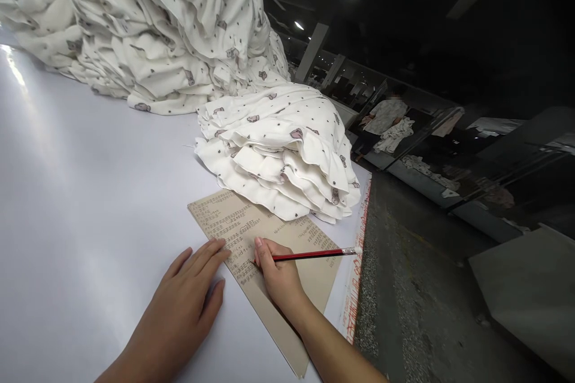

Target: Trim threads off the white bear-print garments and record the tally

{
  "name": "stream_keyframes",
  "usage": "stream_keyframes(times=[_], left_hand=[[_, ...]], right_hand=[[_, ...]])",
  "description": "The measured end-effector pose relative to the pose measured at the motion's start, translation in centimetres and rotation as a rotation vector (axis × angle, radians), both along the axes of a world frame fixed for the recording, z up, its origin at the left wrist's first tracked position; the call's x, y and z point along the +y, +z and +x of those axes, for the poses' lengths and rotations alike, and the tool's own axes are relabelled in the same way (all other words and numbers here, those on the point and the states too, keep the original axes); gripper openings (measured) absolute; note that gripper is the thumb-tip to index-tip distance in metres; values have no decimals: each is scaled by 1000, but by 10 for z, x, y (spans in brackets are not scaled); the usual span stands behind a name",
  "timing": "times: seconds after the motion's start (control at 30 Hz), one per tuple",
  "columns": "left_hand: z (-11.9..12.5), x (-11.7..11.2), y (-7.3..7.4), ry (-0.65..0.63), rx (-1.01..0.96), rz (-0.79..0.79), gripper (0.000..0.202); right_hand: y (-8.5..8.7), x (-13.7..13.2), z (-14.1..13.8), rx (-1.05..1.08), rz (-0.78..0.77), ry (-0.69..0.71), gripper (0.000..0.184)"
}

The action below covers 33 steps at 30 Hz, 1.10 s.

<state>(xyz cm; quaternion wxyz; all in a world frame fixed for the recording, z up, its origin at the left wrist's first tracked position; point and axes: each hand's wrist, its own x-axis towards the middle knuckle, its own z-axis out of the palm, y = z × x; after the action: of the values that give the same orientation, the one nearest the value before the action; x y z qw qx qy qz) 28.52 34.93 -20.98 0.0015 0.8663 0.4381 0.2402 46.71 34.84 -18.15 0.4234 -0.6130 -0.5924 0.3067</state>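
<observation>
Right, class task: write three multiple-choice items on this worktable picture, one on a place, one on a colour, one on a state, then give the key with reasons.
1. Where does the brown sheet lie?
A. on the white table, in front of the small fabric stack
B. on top of the big fabric pile
C. on the floor

2. What colour is the pencil's shaft?
A. blue
B. red
C. green

3. What is the left hand doing?
A. lifting fabric
B. gripping the pencil
C. resting flat, fingertips on the sheet's edge

Key: 1 A, the sheet sits on the table just short of the small fabric stack. 2 B, the pencil in the right hand is red with a white end. 3 C, the left hand lies open, palm down.
</observation>
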Motion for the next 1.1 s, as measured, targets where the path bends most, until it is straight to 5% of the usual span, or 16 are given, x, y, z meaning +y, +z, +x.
stream_keyframes(times=[0.53,0.73,0.93,1.1], left_hand=[[1,2,-1,-13,-41,-67,38],[-1,2,-2,-20,-92,-198,39],[-2,-2,2,-13,-107,-222,38],[-2,-2,4,-22,-125,-240,36]], right_hand=[[6,4,7,130,53,-110,38],[20,-9,24,-65,170,-251,27],[25,-26,50,-401,39,-312,12],[26,-58,68,-457,23,-372,28]])
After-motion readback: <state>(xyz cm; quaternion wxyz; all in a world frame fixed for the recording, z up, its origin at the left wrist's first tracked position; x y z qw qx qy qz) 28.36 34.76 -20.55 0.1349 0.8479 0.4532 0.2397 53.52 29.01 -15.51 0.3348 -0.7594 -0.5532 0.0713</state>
